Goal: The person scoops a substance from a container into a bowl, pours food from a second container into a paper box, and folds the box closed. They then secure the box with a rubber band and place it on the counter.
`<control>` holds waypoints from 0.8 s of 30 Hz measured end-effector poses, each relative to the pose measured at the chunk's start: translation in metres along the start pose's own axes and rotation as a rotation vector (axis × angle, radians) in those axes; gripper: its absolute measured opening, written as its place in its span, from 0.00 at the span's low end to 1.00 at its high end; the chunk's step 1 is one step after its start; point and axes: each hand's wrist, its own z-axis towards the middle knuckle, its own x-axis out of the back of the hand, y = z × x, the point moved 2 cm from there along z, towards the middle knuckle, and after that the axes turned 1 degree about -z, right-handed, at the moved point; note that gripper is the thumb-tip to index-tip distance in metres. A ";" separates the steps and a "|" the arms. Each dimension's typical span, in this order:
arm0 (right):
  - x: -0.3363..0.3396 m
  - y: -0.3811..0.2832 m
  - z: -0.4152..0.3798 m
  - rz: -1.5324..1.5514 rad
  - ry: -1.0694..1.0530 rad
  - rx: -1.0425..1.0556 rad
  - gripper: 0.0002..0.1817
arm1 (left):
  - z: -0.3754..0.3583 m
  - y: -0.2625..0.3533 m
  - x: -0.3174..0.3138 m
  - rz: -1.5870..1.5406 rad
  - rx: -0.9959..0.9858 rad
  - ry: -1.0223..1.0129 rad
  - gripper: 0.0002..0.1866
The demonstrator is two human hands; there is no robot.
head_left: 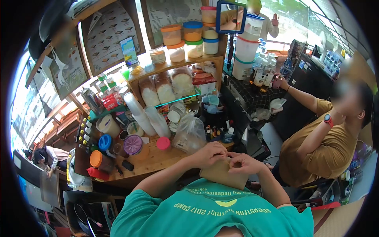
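Observation:
A brown paper-like piece [225, 173] is held upright between my two hands, close to my green shirt. My left hand [213, 153] has its fingers curled over the top edge of it. On the other side of that edge, my right hand [241, 162] pinches the same piece. Just beyond my hands, on the wooden counter [154, 164], lies a clear plastic bag [190, 134] with something inside. A pink-lidded tub [163, 143] and a purple-lidded tub [133, 145] stand further left on the counter.
Stacked clear cups [138, 114], an orange-lidded jar [98, 160] and bottles crowd the counter. Above it, a shelf [177, 65] bears lidded tubs and a phone [129, 51]. A person in a brown shirt [319, 142] is at the right, one hand near bottles. Two more people are further off.

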 end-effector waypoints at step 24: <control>-0.008 -0.041 -0.026 -0.350 -0.004 -0.184 0.25 | 0.097 0.070 0.030 1.044 0.324 -0.951 0.41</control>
